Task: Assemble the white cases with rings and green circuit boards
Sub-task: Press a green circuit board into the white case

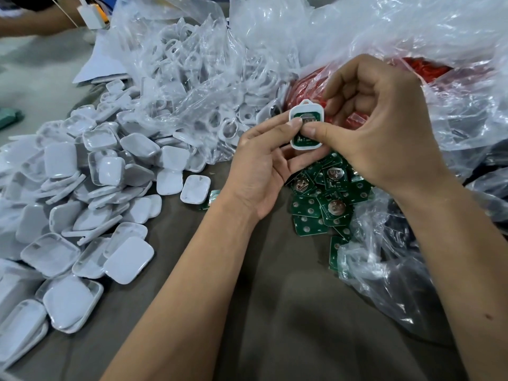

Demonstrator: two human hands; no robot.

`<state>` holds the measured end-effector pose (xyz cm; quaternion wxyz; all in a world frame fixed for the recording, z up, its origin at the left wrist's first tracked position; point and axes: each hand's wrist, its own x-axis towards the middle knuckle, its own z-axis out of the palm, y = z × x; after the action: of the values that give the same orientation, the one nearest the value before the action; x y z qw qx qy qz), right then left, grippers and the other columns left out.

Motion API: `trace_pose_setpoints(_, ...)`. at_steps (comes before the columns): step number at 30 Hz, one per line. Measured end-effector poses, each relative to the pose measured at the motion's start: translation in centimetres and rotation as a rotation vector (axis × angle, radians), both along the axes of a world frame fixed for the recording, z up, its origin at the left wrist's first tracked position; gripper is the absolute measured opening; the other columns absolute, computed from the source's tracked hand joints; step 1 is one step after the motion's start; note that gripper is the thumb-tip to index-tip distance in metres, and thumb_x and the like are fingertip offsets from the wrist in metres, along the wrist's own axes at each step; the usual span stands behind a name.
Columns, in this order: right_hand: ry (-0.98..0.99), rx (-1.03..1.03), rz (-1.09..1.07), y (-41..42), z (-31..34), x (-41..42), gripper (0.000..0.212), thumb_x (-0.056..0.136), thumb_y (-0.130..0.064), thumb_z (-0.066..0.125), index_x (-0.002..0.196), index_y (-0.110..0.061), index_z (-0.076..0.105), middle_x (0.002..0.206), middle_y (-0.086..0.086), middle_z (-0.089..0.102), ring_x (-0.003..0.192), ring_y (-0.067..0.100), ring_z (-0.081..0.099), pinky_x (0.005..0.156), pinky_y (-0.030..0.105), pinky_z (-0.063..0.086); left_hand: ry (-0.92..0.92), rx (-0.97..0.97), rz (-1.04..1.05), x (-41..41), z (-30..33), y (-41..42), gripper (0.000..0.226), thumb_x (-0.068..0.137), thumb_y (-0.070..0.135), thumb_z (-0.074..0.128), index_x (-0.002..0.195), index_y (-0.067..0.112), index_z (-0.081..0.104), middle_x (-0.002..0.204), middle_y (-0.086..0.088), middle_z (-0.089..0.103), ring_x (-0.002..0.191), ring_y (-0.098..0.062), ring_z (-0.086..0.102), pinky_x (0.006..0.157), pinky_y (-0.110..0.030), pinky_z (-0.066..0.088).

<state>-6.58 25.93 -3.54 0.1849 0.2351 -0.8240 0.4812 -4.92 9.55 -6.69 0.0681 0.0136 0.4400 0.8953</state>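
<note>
Left hand (261,171) and right hand (376,130) both pinching one white case (307,125), thumbs pressed on green circuit board (305,138) seated inside. Held above loose boards pile (324,202). Heap of white case shells (90,193) left; red rings bag (310,86) behind.

Soft, even light fills the scene, bright enough to read detail everywhere, with no hard-edged shadows. Faint, diffuse shade lies under the left hand (261,171) and the right hand (376,127), on the dull cloth below the fingers. Strong white glare breaks across the crumpled clear plastic bags (357,28) above and to the right of the fingertips. The glossy white case halves (82,188), left of the fingers, carry small pale highlights. Wide-angle distortion bends and stretches the forearms toward the lower edge. Focus is sharpest around the fingers; the far upper-left corner looks soft and slightly smeared.
</note>
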Motion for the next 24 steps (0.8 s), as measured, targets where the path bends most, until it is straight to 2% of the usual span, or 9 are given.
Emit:
trace_pose_setpoints(4, 0.04, 0.054, -0.018, -0.34, -0.16, 0.05, 0.024, 0.08, -0.022, 0.09, 0.095, -0.011, 0.075, 0.087, 0.004, 0.071, 0.072, 0.019, 0.068, 0.066, 0.04, 0.059, 0.001, -0.026, 0.068, 0.24, 0.06, 0.31, 0.018, 0.1, -0.004, 0.05, 0.109, -0.008, 0.065, 0.092, -0.012, 0.075, 0.084, -0.022, 0.074, 0.08, -0.04, 0.064)
trace_pose_setpoints(7, 0.072, 0.12, -0.048, -0.38, -0.09, 0.09, 0.022, 0.082, -0.025, 0.088, 0.099, -0.015, 0.08, 0.091, 0.004, 0.069, 0.075, 0.016, 0.067, 0.069, 0.033, 0.058, 0.039, -0.069, 0.116, 0.33, 0.05, 0.46, 0.021, 0.1, -0.007, 0.047, 0.097, -0.005, 0.068, 0.087, -0.01, 0.076, 0.083, -0.021, 0.074, 0.076, -0.04, 0.064)
trace_pose_setpoints(10, 0.073, 0.121, -0.054, -0.36, 0.07, 0.03, 0.023, 0.082, -0.024, 0.088, 0.102, -0.015, 0.081, 0.094, 0.006, 0.069, 0.076, 0.017, 0.067, 0.07, 0.031, 0.057, 0.065, -0.096, 0.152, 0.42, 0.09, 0.54, 0.023, 0.099, -0.009, 0.047, 0.097, -0.006, 0.069, 0.088, -0.012, 0.076, 0.083, -0.022, 0.075, 0.073, -0.038, 0.063)
trace_pose_setpoints(15, 0.064, 0.117, -0.029, -0.31, 0.04, 0.12, 0.022, 0.082, -0.022, 0.088, 0.102, -0.016, 0.081, 0.095, 0.006, 0.067, 0.076, 0.016, 0.066, 0.07, 0.02, 0.052, 0.073, -0.121, 0.172, 0.48, 0.21, 0.6, 0.024, 0.098, -0.009, 0.048, 0.098, -0.005, 0.071, 0.091, -0.016, 0.075, 0.085, -0.026, 0.074, 0.075, -0.04, 0.063)
trace_pose_setpoints(19, 0.065, 0.118, -0.029, -0.36, 0.08, 0.02, 0.022, 0.083, -0.023, 0.088, 0.102, -0.016, 0.08, 0.096, 0.005, 0.068, 0.076, 0.017, 0.066, 0.07, 0.023, 0.054, 0.089, -0.132, 0.183, 0.48, 0.16, 0.6, 0.027, 0.098, -0.01, 0.047, 0.094, -0.002, 0.073, 0.088, -0.014, 0.076, 0.085, -0.026, 0.074, 0.076, -0.041, 0.063)
trace_pose_setpoints(24, 0.055, 0.125, -0.047, -0.46, -0.03, 0.09, 0.02, 0.083, -0.024, 0.088, 0.098, -0.015, 0.079, 0.096, 0.004, 0.067, 0.076, 0.016, 0.067, 0.07, 0.038, 0.059, 0.073, -0.131, 0.188, 0.53, 0.28, 0.74, 0.035, 0.098, -0.008, 0.051, 0.081, 0.007, 0.078, 0.084, -0.01, 0.076, 0.082, -0.023, 0.074, 0.073, -0.039, 0.064)
